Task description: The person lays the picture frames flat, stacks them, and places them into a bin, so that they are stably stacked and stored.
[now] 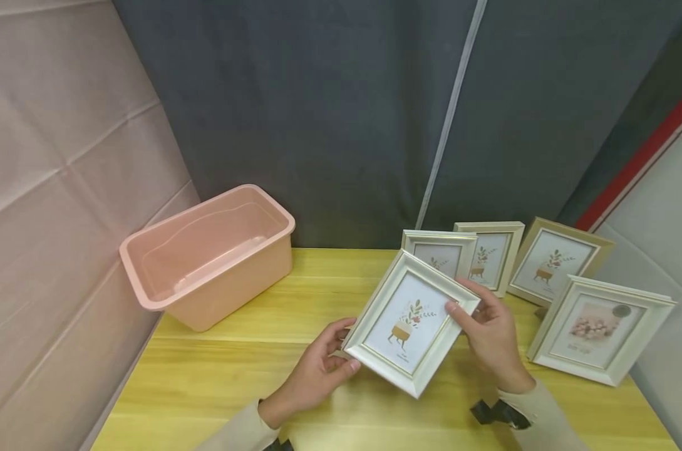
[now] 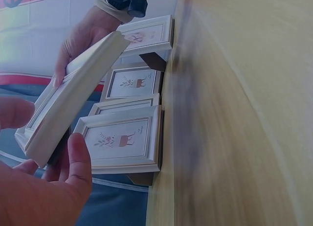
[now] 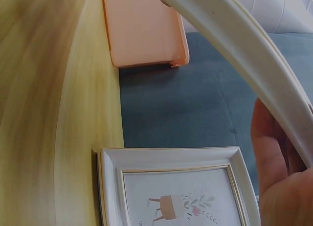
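Dark cloth curtain spans the background; pale quilted panel at left of frame, red band at far right. Wood-grain table fills the lower part.

Work in hand: white picture frame, raised and tilted, lower centre of the head view, print of a potted plant facing the camera. Left hand pinches its lower-left edge, thumb at the front, fingers behind. Right hand pinches the upper-right corner, thumb on the front face; fingers mostly hidden at the back.

Right of frame, four units upright: white-bordered frame, partly covered by the held one; cream frame; tan frame; blossom-print frame, nearest the camera. Left wrist view shows dark supports behind at least two. Pink bin stands apart, left of centre.

Progress (judged): four frames are standing, all outside the bin; the fifth is in both hands and not yet set down. Remaining: release of this frame. Position of its own back support cannot be told from these views.
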{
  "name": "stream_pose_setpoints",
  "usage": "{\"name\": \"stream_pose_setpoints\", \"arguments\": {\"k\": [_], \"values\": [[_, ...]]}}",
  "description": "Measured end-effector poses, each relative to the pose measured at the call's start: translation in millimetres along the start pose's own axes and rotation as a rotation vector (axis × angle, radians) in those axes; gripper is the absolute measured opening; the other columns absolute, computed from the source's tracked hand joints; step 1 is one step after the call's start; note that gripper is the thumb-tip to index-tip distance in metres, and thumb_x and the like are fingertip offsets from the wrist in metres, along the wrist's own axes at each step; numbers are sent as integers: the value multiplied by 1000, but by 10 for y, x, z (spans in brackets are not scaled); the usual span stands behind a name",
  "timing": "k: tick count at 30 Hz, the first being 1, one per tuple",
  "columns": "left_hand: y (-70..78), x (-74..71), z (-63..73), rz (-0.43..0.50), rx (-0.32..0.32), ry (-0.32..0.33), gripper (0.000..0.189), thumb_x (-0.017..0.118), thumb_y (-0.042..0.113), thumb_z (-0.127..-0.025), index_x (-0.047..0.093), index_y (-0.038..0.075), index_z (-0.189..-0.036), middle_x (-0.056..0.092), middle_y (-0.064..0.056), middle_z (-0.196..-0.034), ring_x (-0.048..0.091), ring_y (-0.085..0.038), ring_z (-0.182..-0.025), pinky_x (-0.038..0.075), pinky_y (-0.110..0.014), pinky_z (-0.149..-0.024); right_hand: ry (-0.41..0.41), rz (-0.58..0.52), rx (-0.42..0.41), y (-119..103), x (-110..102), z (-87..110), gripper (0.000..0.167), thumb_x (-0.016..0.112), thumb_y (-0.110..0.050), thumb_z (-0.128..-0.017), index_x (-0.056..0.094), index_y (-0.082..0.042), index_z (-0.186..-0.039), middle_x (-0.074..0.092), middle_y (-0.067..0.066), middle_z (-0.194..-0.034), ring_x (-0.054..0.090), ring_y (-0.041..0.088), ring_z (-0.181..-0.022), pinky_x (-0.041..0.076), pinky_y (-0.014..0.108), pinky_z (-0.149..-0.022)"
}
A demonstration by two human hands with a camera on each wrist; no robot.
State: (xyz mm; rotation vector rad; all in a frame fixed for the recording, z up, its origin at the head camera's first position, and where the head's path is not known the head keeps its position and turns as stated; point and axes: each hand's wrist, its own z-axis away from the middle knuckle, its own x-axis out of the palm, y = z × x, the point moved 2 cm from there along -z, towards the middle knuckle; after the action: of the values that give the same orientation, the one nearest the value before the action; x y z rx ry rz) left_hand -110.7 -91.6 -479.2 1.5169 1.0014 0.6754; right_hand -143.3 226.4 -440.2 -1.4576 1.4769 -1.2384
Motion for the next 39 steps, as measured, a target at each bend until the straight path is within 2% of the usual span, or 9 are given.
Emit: {"name": "stream_pose_setpoints", "arguments": {"k": [5,12,17,22,26,30,37,39], "values": [[-8,-13,-7,16,-10,26,67,69,8,-101,40,18,-160,61,-15,-140,64,-19,-123,63,-34,-96,10,-23,22,13,13,14,54,67,20,-91,55,11,-143,75,0,-114,79,16,-88,65,43,-67],[-1,-57,-27,67,-13,64,62,66,4,-102,44,17,-158,57,-16,-143,65,-19,-124,64,-35,-94,-27,-45,-30,24,29,6,53,64,25,-89,57,10,-140,69,6,-117,78,17,-91,65,44,-68],[28,-120,-32,103,14,71,58,63,1,-102,44,10,-156,54,-22,-148,63,-17,-126,63,-35,-98,-65,-48,-44,10,50,14,47,64,27,-86,55,14,-131,68,5,-116,76,15,-90,66,42,-65],[36,-221,-25,157,69,95,53,61,-1,-103,44,-1,-153,51,-28,-148,63,-11,-118,63,-30,-96,-156,-7,-42,10,32,44,40,65,25,-87,56,8,-122,73,0,-112,77,14,-88,66,41,-63],[30,-303,-23,170,94,145,50,60,-3,-104,44,-7,-151,56,-20,-140,64,-10,-112,64,-31,-94,-279,-42,-51,27,6,56,40,60,25,-90,55,1,-122,75,-2,-115,79,16,-85,65,43,-61],[24,-358,-30,145,50,229,49,63,2,-104,45,-7,-149,61,-12,-131,64,-10,-110,65,-30,-91,-389,-54,-52,47,3,62,44,57,24,-92,54,1,-129,74,0,-111,79,19,-77,64,46,-57],[-12,-388,-37,176,-59,345,47,63,3,-104,48,-3,-149,61,-29,-135,69,-11,-108,64,-29,-92,-535,9,-74,71,5,96,58,58,23,-92,41,7,-146,78,7,-99,78,19,-76,64,42,-55],[-31,-389,-37,187,-85,375,45,63,4,-105,49,0,-148,61,-30,-137,70,-11,-109,63,-29,-93,-559,20,-60,82,-1,110,65,58,23,-93,36,6,-152,79,9,-95,75,17,-67,62,38,-49]]}}
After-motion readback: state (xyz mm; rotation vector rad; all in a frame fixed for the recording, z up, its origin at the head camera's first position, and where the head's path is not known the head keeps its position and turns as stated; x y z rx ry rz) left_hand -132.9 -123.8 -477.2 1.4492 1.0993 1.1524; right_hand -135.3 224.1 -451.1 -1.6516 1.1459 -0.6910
